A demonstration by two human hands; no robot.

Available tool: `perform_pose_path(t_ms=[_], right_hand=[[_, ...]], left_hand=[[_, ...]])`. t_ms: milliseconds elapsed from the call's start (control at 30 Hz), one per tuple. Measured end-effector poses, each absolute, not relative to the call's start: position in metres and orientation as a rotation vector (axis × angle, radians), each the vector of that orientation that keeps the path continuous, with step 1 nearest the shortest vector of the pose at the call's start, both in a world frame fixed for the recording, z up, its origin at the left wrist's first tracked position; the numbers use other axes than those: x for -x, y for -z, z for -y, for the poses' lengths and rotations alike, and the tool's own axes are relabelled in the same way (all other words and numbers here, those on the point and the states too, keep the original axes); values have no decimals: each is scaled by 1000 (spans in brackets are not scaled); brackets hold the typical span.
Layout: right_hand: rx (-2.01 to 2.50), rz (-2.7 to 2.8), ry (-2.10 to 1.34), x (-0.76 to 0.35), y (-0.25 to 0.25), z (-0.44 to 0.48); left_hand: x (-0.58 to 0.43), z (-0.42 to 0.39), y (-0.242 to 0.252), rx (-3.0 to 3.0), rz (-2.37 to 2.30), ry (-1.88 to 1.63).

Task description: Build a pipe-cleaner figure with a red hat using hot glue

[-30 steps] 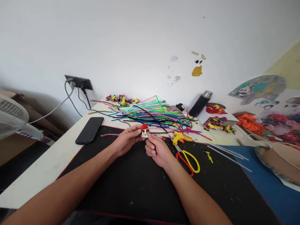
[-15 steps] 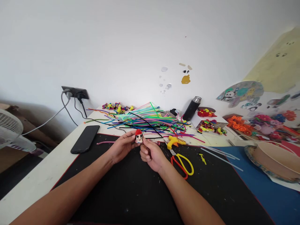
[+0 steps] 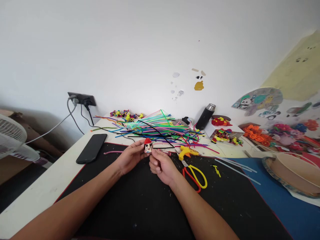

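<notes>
A small doll head (image 3: 148, 146), white-faced with dark painted features and a red top, is held up above the black mat (image 3: 140, 203). My left hand (image 3: 132, 155) grips it from the left between thumb and fingers. On its lower right, my right hand (image 3: 162, 165) pinches it with the thumb in front and the other fingers curled. Its back and underside are hidden by my hands. Close to my right hand lie a yellow glue gun (image 3: 187, 152) and scissors (image 3: 196, 176) with red and yellow handles.
Behind my hands is a heap of coloured pipe cleaners (image 3: 160, 126). A black phone (image 3: 91, 148) lies at the left, a black flask (image 3: 205, 116) stands at the back. Clear glue sticks (image 3: 237, 171), a yellow-green scrap (image 3: 216, 171) and a round basket (image 3: 290, 173) are on the right.
The whole view has shifted very slightly. Both hands keep their hold on the doll head, which has hardly moved.
</notes>
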State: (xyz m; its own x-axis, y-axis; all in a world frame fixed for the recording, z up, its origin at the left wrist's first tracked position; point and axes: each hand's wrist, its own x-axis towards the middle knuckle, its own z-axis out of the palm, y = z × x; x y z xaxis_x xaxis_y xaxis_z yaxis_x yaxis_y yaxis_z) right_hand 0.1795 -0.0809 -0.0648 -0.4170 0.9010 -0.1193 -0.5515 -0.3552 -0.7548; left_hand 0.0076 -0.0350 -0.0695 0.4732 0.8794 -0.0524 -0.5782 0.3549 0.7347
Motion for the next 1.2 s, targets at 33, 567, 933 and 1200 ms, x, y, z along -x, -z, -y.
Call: perform_pose_path(t_ms=[33, 567, 933, 1200], right_hand=[[665, 796, -1905, -180, 65, 81], [691, 780, -1874, -180, 62, 82], [701, 787, -1869, -180, 63, 81], [691, 792, -1878, -180, 63, 82]], left_hand=[[-7, 35, 70, -714, -487, -989], [-5, 33, 74, -735, -457, -947], [-6, 34, 75, -741, -478, -959], [-2, 33, 72, -776, -438, -924]])
